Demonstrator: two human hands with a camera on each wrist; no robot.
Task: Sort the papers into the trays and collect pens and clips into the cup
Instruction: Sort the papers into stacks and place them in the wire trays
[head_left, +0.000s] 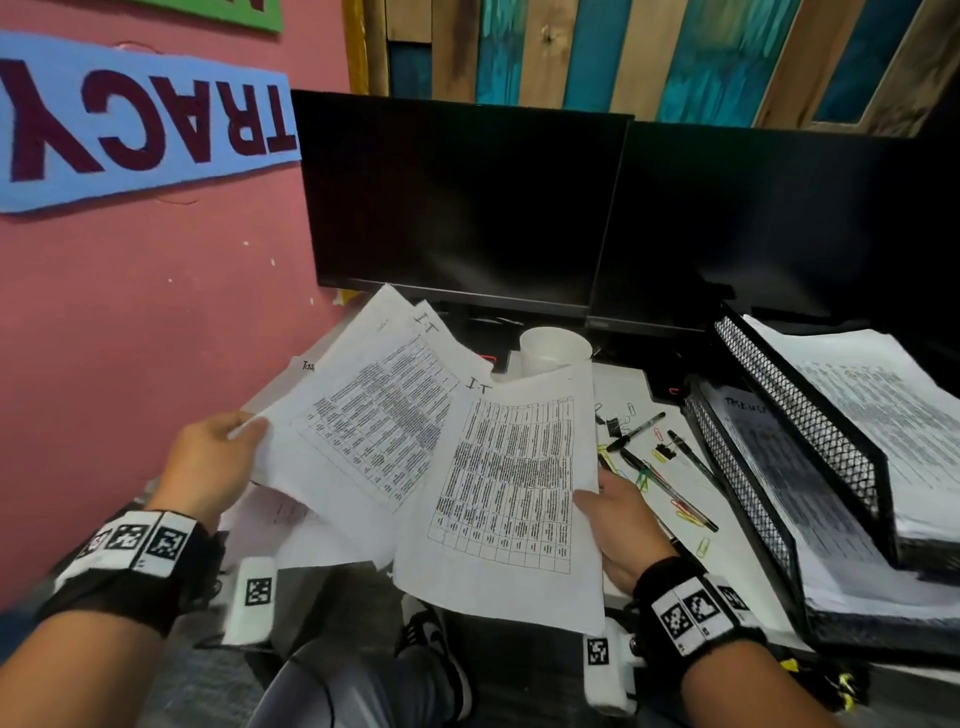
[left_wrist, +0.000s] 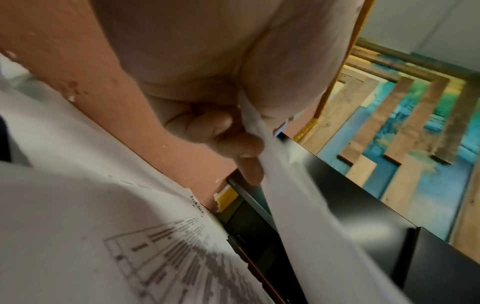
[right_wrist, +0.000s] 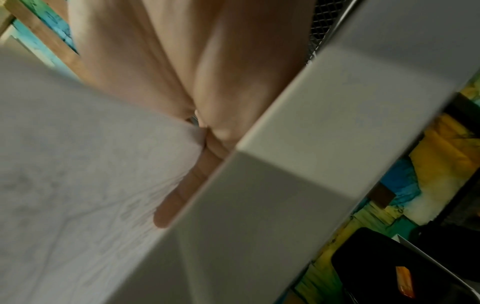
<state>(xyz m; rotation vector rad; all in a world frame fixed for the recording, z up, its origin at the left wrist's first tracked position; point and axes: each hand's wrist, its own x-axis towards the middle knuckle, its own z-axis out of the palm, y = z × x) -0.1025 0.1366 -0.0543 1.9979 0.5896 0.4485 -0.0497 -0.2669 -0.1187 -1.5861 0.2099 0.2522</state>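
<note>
Printed white table sheets fan above the counter edge: your left hand pinches several, your right hand grips one sheet. Black pens lie beside black mesh trays.

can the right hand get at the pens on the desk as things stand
Probably not yet: the right hand holds a printed sheet. The pens lie uncovered just right of it, so the way looks free once the sheet is put down.
</note>
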